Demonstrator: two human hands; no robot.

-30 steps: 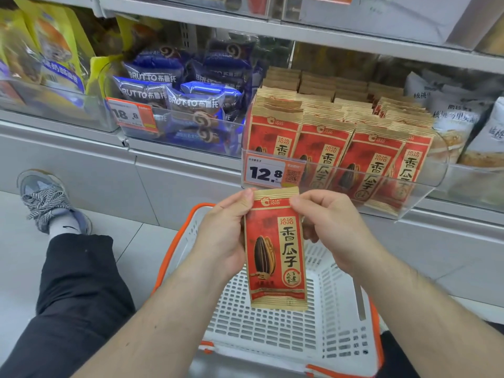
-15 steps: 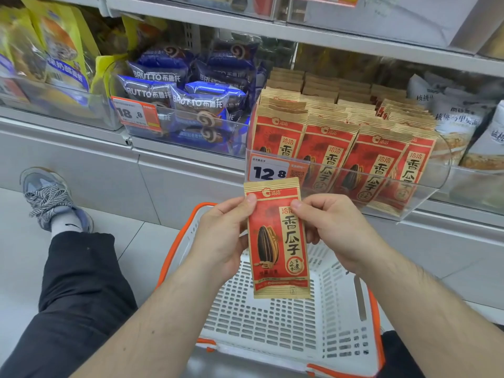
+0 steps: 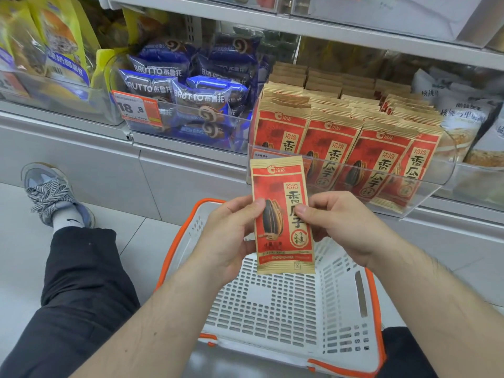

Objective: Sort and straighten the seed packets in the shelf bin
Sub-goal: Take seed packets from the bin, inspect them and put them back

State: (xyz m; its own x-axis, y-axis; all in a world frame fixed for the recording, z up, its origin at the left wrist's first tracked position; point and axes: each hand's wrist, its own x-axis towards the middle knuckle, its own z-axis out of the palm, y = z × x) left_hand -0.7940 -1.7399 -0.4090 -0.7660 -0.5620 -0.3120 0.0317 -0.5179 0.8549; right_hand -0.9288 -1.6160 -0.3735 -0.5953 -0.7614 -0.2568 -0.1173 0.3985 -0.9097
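Observation:
A red and gold seed packet (image 3: 281,192) stands upright in front of me, above a basket. My left hand (image 3: 229,236) pinches its left edge at mid height, thumb on the front. My right hand (image 3: 341,227) pinches the right edge the same way. Behind it, a clear shelf bin (image 3: 425,192) holds several rows of matching seed packets (image 3: 335,143), standing and leaning slightly to the right. The held packet's top covers the bin's price label.
A white basket with an orange rim (image 3: 275,304) sits on the floor under my hands. Blue bread packets (image 3: 188,91) fill the bin to the left, yellow bags (image 3: 62,45) further left, white bags (image 3: 461,115) to the right. My leg and shoe (image 3: 51,197) lie at the left.
Both hands have raised the packet towards the bin and slid from its top corners down to its middle edges. The packet's top now overlaps the bin's front wall.

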